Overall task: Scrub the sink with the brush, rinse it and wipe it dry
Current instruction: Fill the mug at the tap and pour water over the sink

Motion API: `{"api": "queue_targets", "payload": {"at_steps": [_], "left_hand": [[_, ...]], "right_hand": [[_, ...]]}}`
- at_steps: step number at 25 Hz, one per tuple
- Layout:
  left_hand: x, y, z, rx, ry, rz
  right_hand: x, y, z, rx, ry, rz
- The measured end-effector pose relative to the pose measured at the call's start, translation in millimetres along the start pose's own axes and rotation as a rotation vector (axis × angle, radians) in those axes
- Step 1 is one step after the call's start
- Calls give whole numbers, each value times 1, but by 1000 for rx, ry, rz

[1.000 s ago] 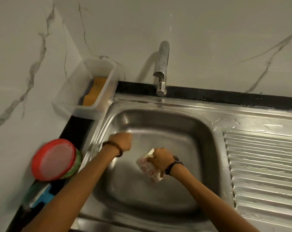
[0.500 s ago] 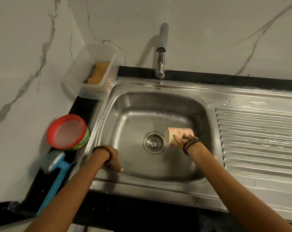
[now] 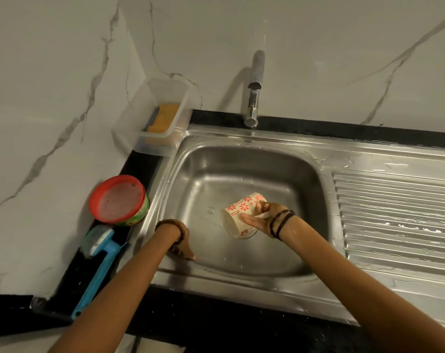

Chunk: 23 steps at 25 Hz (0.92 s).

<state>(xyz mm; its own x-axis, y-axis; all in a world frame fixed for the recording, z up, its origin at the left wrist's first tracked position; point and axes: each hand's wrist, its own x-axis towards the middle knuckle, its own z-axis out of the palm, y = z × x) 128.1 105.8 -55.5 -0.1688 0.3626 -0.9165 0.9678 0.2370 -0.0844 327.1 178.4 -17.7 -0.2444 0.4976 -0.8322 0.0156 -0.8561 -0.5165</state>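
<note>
The stainless steel sink [image 3: 241, 154] is wet, its basin in the middle of the view. My right hand [image 3: 263, 219] holds a cream mug with red flowers [image 3: 238, 216] by its handle, tipped on its side over the basin floor and hiding the drain. My left hand [image 3: 182, 244] rests on the basin's near left wall, fingers pointing down. A blue-handled brush [image 3: 99, 261] lies on the black counter to the left of the sink, untouched. The tap [image 3: 254, 85] stands at the back with no water running.
A red-lidded round tub [image 3: 118, 200] sits on the counter left of the sink. A clear plastic box [image 3: 162, 115] with an orange sponge stands in the back left corner. The ribbed draining board [image 3: 394, 212] lies to the right, with water drops. Marble walls close off the back and left.
The mug has tipped further, its mouth now turned down towards me, and covers the drain that showed half a second ago. My left hand stays on the near left wall.
</note>
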Motion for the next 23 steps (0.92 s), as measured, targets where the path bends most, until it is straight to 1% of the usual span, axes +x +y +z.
{"api": "queue_targets", "payload": {"at_steps": [1, 2, 3, 4, 5, 6, 7, 8, 9, 10, 11, 13, 15, 18, 19, 21, 23], "left_hand": [[0, -1, 2, -13, 16, 14], [3, -3, 5, -23, 37, 36], [4, -6, 8, -33, 78, 58], [3, -7, 11, -53, 150, 84], [1, -9, 15, -108, 243, 101], [-1, -11, 18, -190, 371, 110], [-7, -13, 21, -268, 532, 123], [-14, -15, 23, -327, 710, 134], [-22, -17, 24, -366, 892, 142], [-27, -20, 24, -383, 1059, 145], [-30, -24, 24, -389, 1194, 143], [-34, -38, 22, -401, 1378, 115], [-38, -54, 17, -364, 1485, 36], [-51, -80, 10, -117, 1544, -100], [-54, -89, 9, -75, 1558, -151], [-59, -104, 9, -119, 1544, -255], [-59, -115, 11, -131, 1539, -297]], "right_hand": [[-5, -9, 3, 97, 2, 42], [-4, -15, 4, 72, 34, 22], [-4, -18, 8, -55, 47, -26], [-3, -20, 12, -200, 43, -99], [2, -17, 16, -406, 42, -191], [9, -12, 17, -662, 67, -312], [13, -8, 20, -907, 75, -442], [18, -4, 24, -1038, 72, -543], [24, -2, 27, -1070, 50, -612], [28, -4, 33, -1014, 1, -643], [29, -6, 42, -951, -58, -665], [31, -9, 64, -900, -159, -732], [34, -12, 94, -943, -212, -833], [46, -17, 139, -826, -251, -885], [52, -19, 153, -811, -262, -898], [60, -21, 173, -819, -304, -899], [70, -19, 186, -859, -308, -897]]}}
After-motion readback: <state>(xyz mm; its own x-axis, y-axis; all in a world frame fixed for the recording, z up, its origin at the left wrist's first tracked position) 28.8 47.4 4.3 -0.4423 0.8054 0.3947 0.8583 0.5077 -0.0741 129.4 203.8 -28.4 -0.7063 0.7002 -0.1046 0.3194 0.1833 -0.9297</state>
